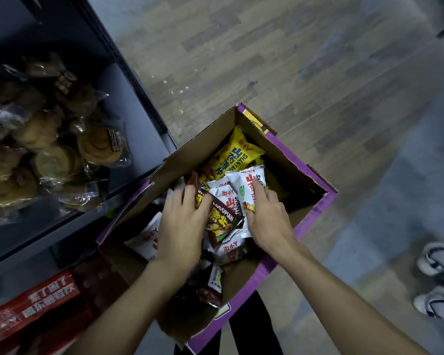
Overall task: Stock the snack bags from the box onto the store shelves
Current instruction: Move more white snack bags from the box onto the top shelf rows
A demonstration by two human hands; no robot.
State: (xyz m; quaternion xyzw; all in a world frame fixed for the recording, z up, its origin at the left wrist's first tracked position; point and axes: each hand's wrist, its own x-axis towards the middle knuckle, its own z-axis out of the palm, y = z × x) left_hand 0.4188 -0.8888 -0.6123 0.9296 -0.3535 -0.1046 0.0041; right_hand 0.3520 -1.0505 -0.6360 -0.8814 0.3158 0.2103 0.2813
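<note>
Box (305, 180) centre frame, flaps open, still heaped with snack bags (226, 252); yellow bag (235, 155) at its upper end; left hand (180, 226) curled round brown bag (222, 221); right hand (267, 216) pinching white bag (244, 185) just beside it; shelf (128, 103) upper left carries only wrapped pastries (98, 147), red packs (36, 306) lower left; none of these bags visibly shelved, so stocking looks barely begun; most remains.

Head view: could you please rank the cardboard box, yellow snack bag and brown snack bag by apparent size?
cardboard box
yellow snack bag
brown snack bag, though both bags are partly covered, so unsure
</note>
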